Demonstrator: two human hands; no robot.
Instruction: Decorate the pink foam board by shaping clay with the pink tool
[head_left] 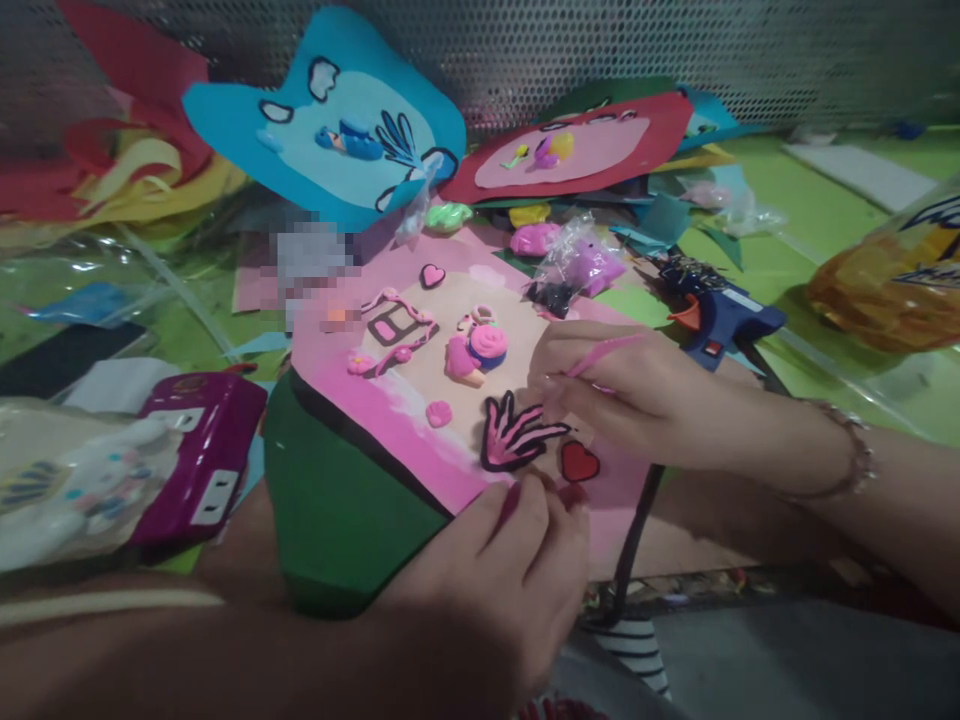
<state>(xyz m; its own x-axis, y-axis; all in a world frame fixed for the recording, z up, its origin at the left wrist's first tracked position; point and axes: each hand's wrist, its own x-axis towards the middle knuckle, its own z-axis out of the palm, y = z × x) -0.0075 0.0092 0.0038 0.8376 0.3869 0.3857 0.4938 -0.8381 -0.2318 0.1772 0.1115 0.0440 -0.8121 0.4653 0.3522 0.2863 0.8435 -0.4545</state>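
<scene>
My right hand [637,395] is closed in a pinch, with a thin pink strip [611,350] lying between its fingers. The fingertips are just above a pink seaweed-like shape with black outlines [517,435]. Below it, my left hand [510,570] has its bent fingers together, gripping the lower part of the pink paper [405,430]; its thumb is mostly hidden. A red heart [580,461] lies between the hands. Also on the paper are a pink and blue clay snail [480,350], a pink shell [439,413], a small pink heart [433,275] and a black-outlined frame [401,325].
Green paper [337,500] shows beneath the pink sheet. Blue [420,80] and red [600,150] cut-outs lean at the back. A blue glue gun [727,315] and a bottle [892,275] stand right. Bagged clay [592,265] sits behind; a purple case [210,455] is left.
</scene>
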